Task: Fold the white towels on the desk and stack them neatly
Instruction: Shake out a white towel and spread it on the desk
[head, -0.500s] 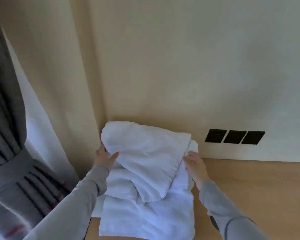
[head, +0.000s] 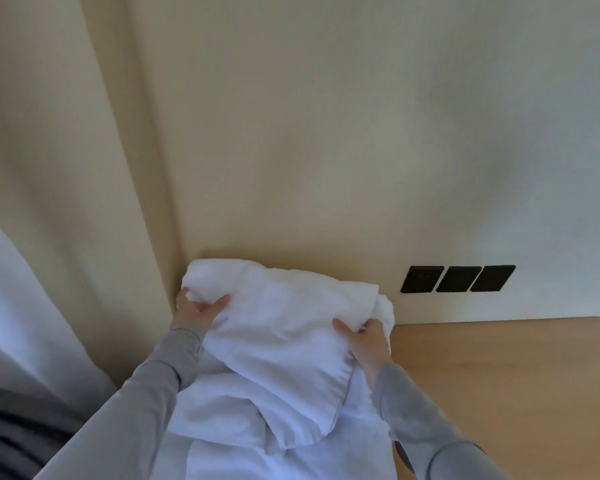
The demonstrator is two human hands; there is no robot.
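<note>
A white towel [head: 278,327] is held up in front of the wall corner, its lower flap drooping over a pile of more white towels [head: 243,445] on the wooden desk [head: 499,393]. My left hand [head: 196,311] grips the towel's left edge, thumb on top. My right hand [head: 364,341] grips its right edge with the thumb over the cloth. Both arms wear grey sleeves. How many towels lie beneath is hidden.
Three black wall sockets [head: 458,278] sit just above the desk at the right. A white curtain [head: 21,306] hangs at the left, with a grey drape [head: 11,438] below it. The beige wall stands right behind the towels.
Both hands have taken a firmer hold on the top towel and raised it a little. The view has tilted slightly upward.
</note>
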